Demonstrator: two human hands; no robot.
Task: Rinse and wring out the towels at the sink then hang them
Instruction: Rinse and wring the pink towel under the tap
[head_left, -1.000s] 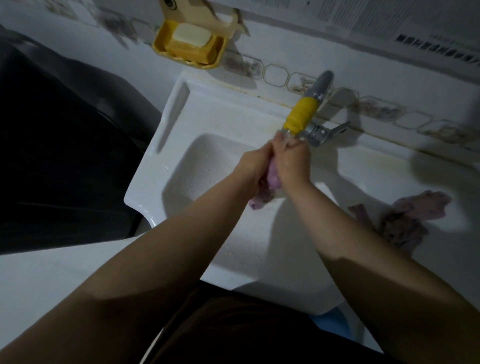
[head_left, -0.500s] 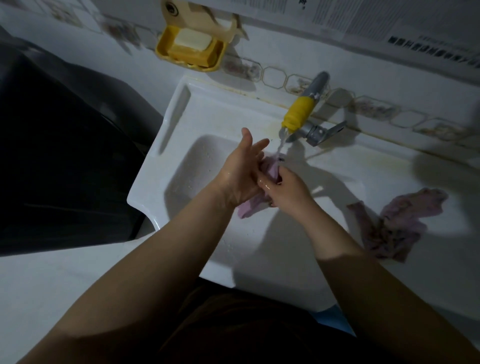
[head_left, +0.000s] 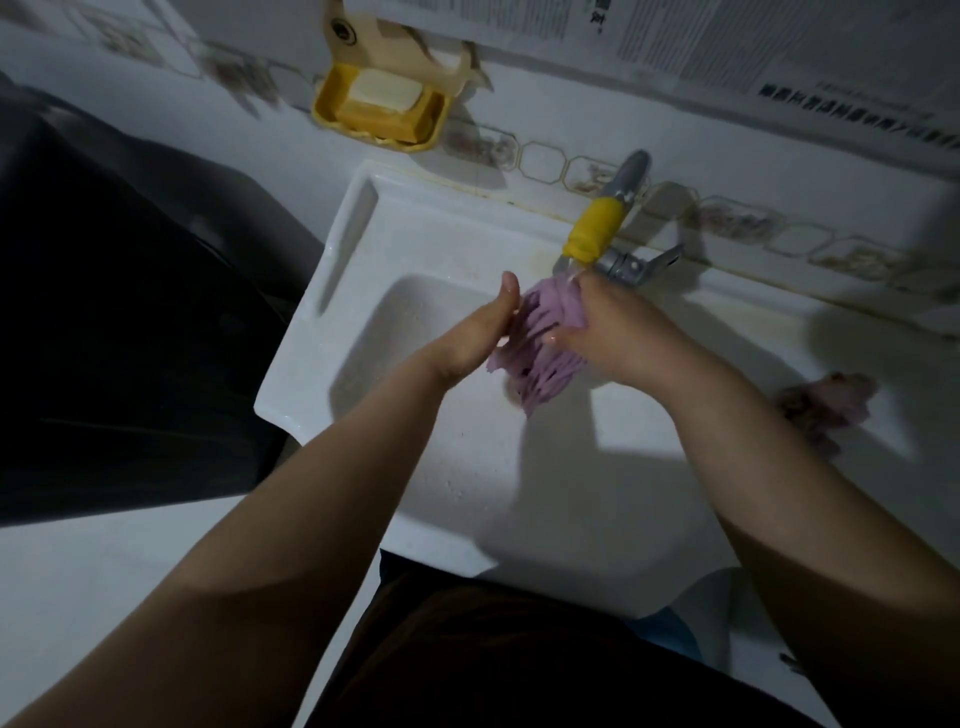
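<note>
Since the earlier frame, the purple towel (head_left: 535, 338) is seen drawn out from a tight bunch into a longer pleated bundle, and the two hands are set further apart on either side of it. The towel is held over the basin of the white sink (head_left: 332, 291), directly under the yellow-sleeved tap (head_left: 597, 228), from which a thin stream of water is seen falling onto its upper end. The left hand (head_left: 478, 338) is laid against the left side of the towel with fingers extended and pressed flat to the cloth; whether the thumb is hooked round the fabric cannot be told. The right hand (head_left: 608, 332) is closed round the upper right part of the towel, its fingers curled into the folds just below the spout. The lower end of the towel hangs free above the basin floor. A second towel (head_left: 826, 405), crumpled and of like colour, is noted lying on the sink ledge to the right, well apart from the hands. A yellow soap dish (head_left: 379, 111) holding a pale bar is fixed to the wall above the sink's left corner.
</note>
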